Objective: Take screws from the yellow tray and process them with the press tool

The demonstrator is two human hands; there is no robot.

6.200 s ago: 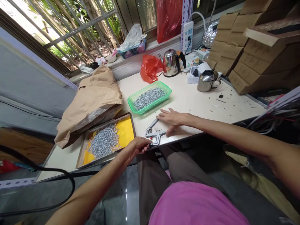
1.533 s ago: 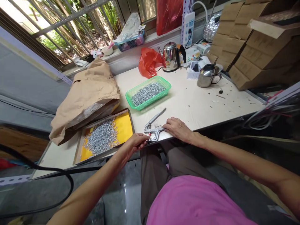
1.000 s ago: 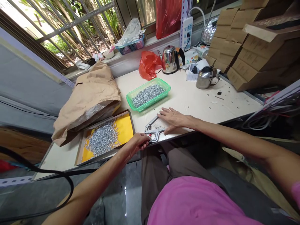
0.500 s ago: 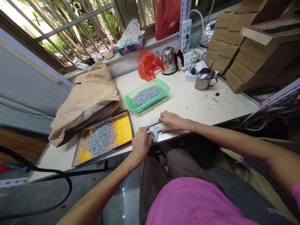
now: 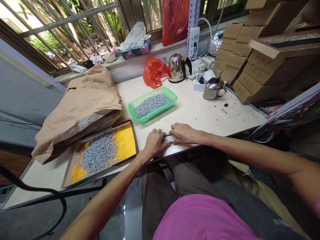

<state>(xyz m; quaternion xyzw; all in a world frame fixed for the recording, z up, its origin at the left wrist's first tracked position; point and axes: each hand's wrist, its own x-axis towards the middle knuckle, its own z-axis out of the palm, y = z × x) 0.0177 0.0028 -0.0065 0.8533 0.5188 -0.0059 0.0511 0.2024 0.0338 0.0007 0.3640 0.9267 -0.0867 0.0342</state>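
Note:
A grey metal tool with a straight bar lies at the front edge of the table, mostly covered by my hands. My left hand is closed over its left part, hiding the looped grip. With bent fingers, my right hand grips the bar's right end; the fingertips of both hands are a short way apart. Behind them stands a green plastic basket filled with small silvery metal pins. To the left, a shallow cardboard tray with a yellow lining holds a heap of similar pins.
A large brown paper bag lies behind the tray. At the back are a red plastic bag, an electric kettle and a small steel pot. Stacked cardboard boxes stand on the right. Small scraps dot the tabletop.
My left hand has slid over the tool, covering the looped grip that showed before. My right hand stays at the bar's other end. The whole view has shifted slightly.

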